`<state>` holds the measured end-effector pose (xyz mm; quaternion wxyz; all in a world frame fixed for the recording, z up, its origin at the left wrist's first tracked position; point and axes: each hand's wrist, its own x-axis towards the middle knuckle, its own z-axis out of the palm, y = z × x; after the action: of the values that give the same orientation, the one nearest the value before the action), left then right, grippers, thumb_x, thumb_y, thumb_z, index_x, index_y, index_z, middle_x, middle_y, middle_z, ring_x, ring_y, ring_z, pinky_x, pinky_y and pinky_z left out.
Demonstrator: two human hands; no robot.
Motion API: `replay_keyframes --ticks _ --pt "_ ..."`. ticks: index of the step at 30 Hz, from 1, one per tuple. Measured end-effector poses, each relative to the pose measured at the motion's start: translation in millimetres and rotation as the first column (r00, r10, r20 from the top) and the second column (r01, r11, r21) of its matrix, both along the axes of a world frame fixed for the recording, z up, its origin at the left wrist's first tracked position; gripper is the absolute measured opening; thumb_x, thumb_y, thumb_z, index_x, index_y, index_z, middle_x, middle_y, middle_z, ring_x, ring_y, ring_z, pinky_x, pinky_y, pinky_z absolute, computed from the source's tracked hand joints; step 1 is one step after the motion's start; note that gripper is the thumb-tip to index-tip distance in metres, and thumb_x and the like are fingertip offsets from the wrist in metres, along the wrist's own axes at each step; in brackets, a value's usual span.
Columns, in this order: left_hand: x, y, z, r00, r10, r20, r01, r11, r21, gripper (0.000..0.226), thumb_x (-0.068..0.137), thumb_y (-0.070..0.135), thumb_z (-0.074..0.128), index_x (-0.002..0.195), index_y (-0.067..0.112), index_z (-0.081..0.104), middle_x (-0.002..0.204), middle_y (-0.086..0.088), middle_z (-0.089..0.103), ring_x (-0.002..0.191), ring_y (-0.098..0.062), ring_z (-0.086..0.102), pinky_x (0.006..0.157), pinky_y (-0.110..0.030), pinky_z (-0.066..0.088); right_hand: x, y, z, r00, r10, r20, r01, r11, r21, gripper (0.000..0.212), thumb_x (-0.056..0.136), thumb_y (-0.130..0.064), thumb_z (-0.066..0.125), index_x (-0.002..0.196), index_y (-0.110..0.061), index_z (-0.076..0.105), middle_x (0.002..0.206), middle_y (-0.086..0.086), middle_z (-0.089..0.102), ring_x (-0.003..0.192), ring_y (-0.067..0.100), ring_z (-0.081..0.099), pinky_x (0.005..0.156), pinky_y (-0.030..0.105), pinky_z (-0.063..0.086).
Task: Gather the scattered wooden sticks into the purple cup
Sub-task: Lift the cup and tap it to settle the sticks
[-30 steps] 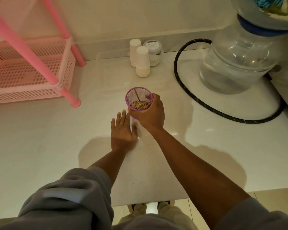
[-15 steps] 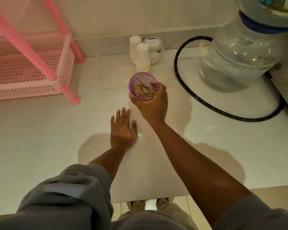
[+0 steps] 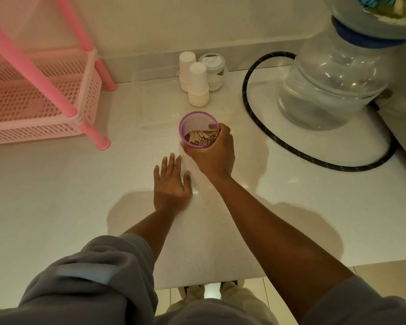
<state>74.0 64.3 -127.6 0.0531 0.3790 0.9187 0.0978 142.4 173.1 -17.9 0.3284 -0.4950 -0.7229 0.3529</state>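
Note:
The purple mesh cup (image 3: 196, 124) is at the middle of the white counter, tilted with its mouth toward me. Several wooden sticks (image 3: 203, 136) lie bunched inside it. My right hand (image 3: 215, 153) is wrapped around the cup's near side and grips it. My left hand (image 3: 171, 181) lies flat on the counter just below and left of the cup, fingers spread, holding nothing. I see no loose sticks on the counter.
Two stacks of white paper cups (image 3: 197, 84) and a lidded jar (image 3: 213, 71) stand behind the purple cup. A pink plastic rack (image 3: 40, 95) fills the left. A large water bottle (image 3: 338, 78) and a looped black hose (image 3: 267, 134) sit at the right. The counter's front edge (image 3: 209, 283) is near my feet.
My right hand lifted the cup away from me and tilted it, then brought it back a little nearer. The sticks shifted inside. My left hand stayed flat on the counter.

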Motion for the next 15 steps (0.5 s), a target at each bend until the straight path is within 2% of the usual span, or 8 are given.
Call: replay_keyframes --ticks 2,5,9,12,15 --pt "0.0 0.0 0.3 1.000 -0.005 -0.006 0.005 1.000 -0.007 0.069 0.097 0.063 0.006 0.156 0.027 0.003 0.164 0.007 -0.004 0.151 -0.016 -0.008 0.124 -0.044 -0.002 -0.7 -0.1 -0.2 1.000 -0.003 -0.012 0.004 0.999 0.043 0.094 0.056 -0.061 0.082 0.130 -0.015 0.045 0.123 0.002 0.058 0.107 0.014 0.055 0.072 0.018 0.045" --pt "0.1 -1.4 -0.1 1.000 -0.003 -0.005 0.003 1.000 0.005 0.071 0.096 0.064 0.002 0.156 0.027 0.004 0.164 0.007 -0.003 0.151 -0.016 -0.007 0.124 -0.045 0.000 0.3 2.7 -2.0 0.994 0.039 0.102 -0.036 0.999 -0.030 0.095 0.055 -0.062 0.082 0.130 -0.018 0.043 0.125 0.000 0.057 0.109 0.015 0.055 0.071 0.019 0.045" --pt "0.4 0.3 -1.4 1.000 0.005 -0.012 -0.005 1.000 -0.005 0.070 0.096 0.064 0.001 0.156 0.028 0.003 0.164 0.008 -0.003 0.151 -0.016 -0.008 0.124 -0.045 -0.001 -0.9 -0.7 -0.4 1.000 0.006 -0.005 -0.006 0.998 0.068 0.093 0.056 -0.062 0.081 0.128 -0.015 0.047 0.122 0.001 0.059 0.104 0.011 0.053 0.070 0.016 0.042" --pt "0.6 -2.3 -1.7 1.000 -0.002 -0.015 0.002 1.000 -0.002 0.071 0.096 0.064 0.000 0.157 0.027 0.003 0.164 0.007 -0.003 0.151 -0.016 -0.008 0.124 -0.045 0.000 -3.4 3.5 0.7 0.995 0.044 0.093 -0.043 0.999 -0.011 0.094 0.056 -0.061 0.082 0.130 -0.018 0.044 0.125 0.000 0.057 0.109 0.015 0.054 0.070 0.019 0.044" --pt "-0.1 -1.3 -0.3 1.000 -0.017 -0.003 0.017 1.000 0.013 0.068 0.098 0.061 0.006 0.157 0.026 0.005 0.164 0.007 -0.002 0.151 -0.016 -0.008 0.124 -0.044 -0.001 -5.9 2.9 1.4 0.998 0.018 0.053 -0.022 0.997 0.069 0.094 0.057 -0.060 0.082 0.130 -0.016 0.045 0.125 0.002 0.058 0.107 0.015 0.054 0.070 0.019 0.044"
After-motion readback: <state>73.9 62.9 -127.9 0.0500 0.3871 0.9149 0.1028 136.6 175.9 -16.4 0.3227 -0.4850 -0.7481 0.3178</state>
